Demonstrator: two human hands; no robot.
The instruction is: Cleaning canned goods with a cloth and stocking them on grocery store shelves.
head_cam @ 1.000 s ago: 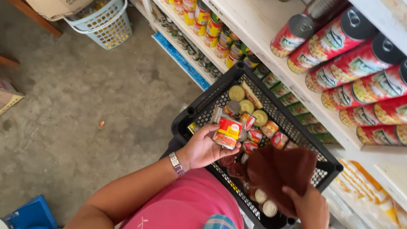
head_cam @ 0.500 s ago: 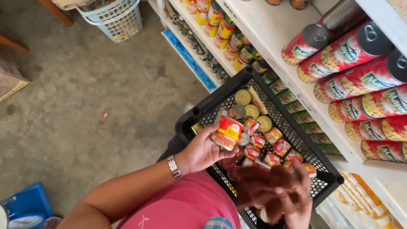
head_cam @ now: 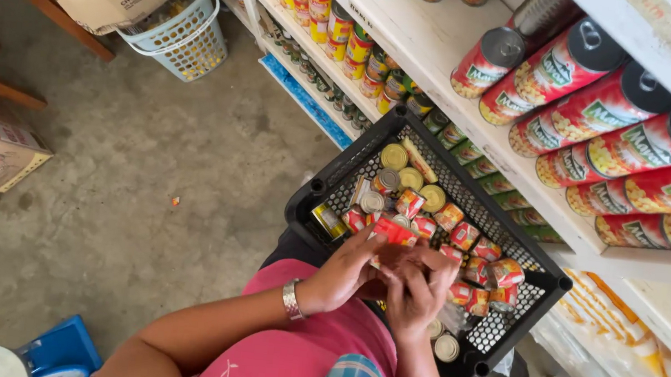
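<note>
Both hands meet over the near side of the black plastic crate (head_cam: 328, 184), which sits on the person's lap just beside the white shelf (head_cam: 440, 39). The left hand (head_cam: 341, 277) and the right hand (head_cam: 416, 290) are closed together around one small red can (head_cam: 394, 232); only its upper part shows above the fingertips. The left fingers curl around it from the left and the right fingers fold over it from the right, so both hands are grasping the can, though how firmly I cannot tell.

The can looks like a short metal tin with a paper or printed label. I judge it stiff and not fragile, rather light for one hand, but its round wall is smooth and may slip if it is pinched only at the rim. The safest hold should be around the side wall, thumb against fingers, with the flat ends free.

Inside the crate lie many similar small cans (head_cam: 472, 255), some red, some showing gold lids (head_cam: 393, 156), loose and touching each other, mostly toward the far and right side. On the shelf above, larger red cans (head_cam: 606, 108) lie on their sides in a row. A pale plastic basket (head_cam: 180, 34) stands on the concrete floor (head_cam: 123, 184), well apart from the crate
</note>
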